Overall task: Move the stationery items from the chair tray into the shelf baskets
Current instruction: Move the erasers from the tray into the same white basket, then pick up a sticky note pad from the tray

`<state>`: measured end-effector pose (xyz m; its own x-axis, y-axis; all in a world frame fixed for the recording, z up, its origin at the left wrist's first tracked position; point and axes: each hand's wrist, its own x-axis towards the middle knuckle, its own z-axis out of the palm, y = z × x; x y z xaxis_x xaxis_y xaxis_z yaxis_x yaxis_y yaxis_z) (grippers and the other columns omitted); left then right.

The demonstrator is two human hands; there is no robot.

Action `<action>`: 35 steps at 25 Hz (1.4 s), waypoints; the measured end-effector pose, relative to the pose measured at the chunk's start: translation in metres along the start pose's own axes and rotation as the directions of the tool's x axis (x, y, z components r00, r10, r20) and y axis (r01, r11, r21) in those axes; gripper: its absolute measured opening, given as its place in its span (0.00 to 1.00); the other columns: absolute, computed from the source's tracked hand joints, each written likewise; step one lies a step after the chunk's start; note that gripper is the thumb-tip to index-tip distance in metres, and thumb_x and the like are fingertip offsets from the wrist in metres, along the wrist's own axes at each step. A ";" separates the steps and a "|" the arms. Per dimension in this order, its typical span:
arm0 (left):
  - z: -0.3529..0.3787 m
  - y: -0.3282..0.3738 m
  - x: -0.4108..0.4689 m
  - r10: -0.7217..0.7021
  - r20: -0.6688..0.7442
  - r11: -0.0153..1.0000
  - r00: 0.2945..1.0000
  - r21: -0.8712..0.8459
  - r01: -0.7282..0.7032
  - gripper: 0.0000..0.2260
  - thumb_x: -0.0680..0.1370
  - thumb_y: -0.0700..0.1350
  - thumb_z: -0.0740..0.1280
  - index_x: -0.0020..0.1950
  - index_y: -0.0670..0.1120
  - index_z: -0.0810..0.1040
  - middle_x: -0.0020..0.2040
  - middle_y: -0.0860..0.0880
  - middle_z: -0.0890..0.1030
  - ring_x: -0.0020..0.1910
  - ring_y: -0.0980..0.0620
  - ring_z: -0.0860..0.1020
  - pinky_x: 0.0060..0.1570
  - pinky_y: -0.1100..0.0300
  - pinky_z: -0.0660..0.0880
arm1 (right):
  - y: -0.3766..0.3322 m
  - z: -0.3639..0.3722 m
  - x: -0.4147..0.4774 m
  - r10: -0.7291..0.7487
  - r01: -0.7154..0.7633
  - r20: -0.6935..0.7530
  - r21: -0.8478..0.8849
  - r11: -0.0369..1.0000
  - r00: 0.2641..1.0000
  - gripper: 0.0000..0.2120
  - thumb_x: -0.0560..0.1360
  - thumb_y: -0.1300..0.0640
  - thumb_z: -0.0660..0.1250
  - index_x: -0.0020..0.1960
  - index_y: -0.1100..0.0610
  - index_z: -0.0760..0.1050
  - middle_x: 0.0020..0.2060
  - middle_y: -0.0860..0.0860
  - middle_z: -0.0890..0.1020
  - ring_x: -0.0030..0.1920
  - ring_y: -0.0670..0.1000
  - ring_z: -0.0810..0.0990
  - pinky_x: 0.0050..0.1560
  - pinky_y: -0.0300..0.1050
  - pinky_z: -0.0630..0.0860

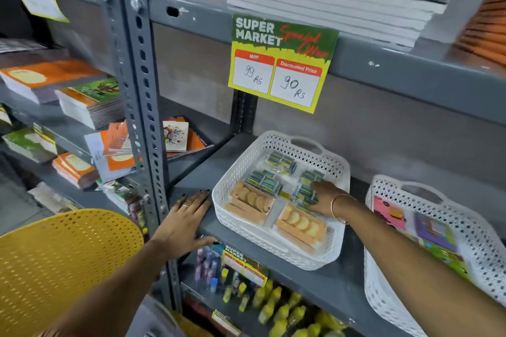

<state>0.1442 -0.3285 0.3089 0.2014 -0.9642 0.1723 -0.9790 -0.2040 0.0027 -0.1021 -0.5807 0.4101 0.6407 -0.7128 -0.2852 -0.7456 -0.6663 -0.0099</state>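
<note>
The clear-wrapped blue-green stationery packs [305, 194] lie in the white perforated plastic basket [276, 243] on the grey metal shelf [315, 284], beside 2 orange packs [250, 200]. The right hand [324, 197] rests on them, fingers curled over 1 pack; it looks like the placing step. Next it likely lets go and withdraws. The left hand [184, 216] lies flat and open on the shelf edge. A second white basket [383, 301] holds colourful packets.
</note>
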 end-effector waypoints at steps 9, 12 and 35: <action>0.003 -0.001 0.000 -0.009 0.044 0.999 0.999 -0.031 0.010 0.45 0.70 0.75 0.44 0.70 0.42 0.65 0.67 0.44 0.72 0.67 0.45 0.68 0.66 0.44 0.65 | -0.006 0.006 0.009 -0.048 0.051 0.061 -0.044 0.998 0.997 0.38 0.69 0.50 0.71 0.71 0.57 0.55 0.67 0.59 0.69 0.65 0.59 0.72 0.63 0.50 0.73; 0.005 -0.002 0.001 0.003 0.033 1.000 0.999 -0.030 -0.002 0.45 0.69 0.75 0.44 0.72 0.42 0.63 0.69 0.43 0.70 0.69 0.45 0.66 0.67 0.43 0.63 | -0.005 0.005 0.008 -0.044 0.046 0.074 -0.028 0.999 0.996 0.39 0.68 0.48 0.72 0.71 0.57 0.56 0.68 0.59 0.70 0.65 0.58 0.72 0.64 0.48 0.72; 0.160 0.024 -0.379 -0.494 0.434 0.773 0.753 -0.177 0.609 0.39 0.74 0.71 0.50 0.71 0.41 0.64 0.72 0.40 0.66 0.71 0.42 0.61 0.69 0.51 0.43 | -0.366 0.229 -0.065 -0.842 0.869 0.278 0.044 0.493 0.463 0.23 0.76 0.62 0.61 0.69 0.59 0.63 0.68 0.58 0.69 0.70 0.57 0.64 0.65 0.54 0.67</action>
<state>0.0498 0.0054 0.0863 0.6496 -0.6988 -0.2993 -0.6396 -0.7152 0.2818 0.0876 -0.2402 0.2132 0.8734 0.2915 -0.3901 0.1816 -0.9382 -0.2946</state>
